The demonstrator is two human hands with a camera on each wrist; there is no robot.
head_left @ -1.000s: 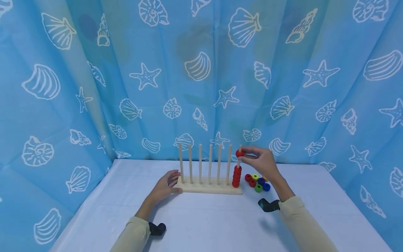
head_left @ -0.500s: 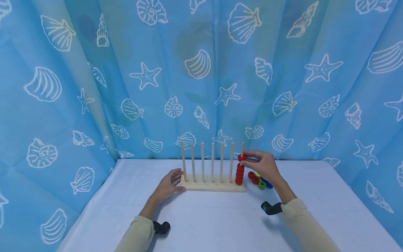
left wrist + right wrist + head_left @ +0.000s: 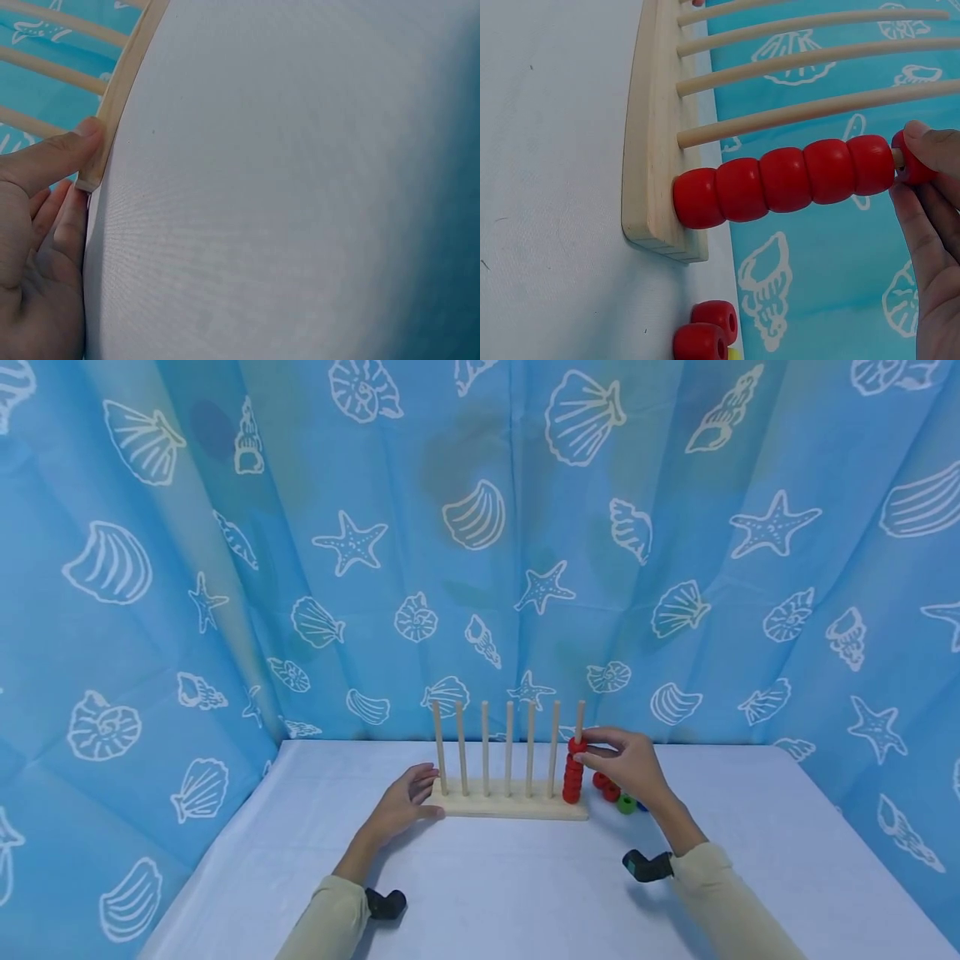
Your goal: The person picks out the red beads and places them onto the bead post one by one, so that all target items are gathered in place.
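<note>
A wooden peg stand with a row of upright pegs stands on the table. My left hand grips its left end, the thumb lying on the base and the other fingers at the end. On the rightmost peg sits a stack of several red beads. My right hand pinches another red bead, which is threaded on that same peg. A small gap shows between this bead and the top of the stack. The other pegs carry nothing.
Loose beads lie right of the stand, partly hidden by my right hand: red beads, a green bead and a blue one. A white cloth covers the table. Behind hangs a blue shell-print curtain.
My right hand has moved down along the rightmost peg, bringing the pinched red bead from near the tip to just above the stack. My left hand keeps its hold on the stand.
</note>
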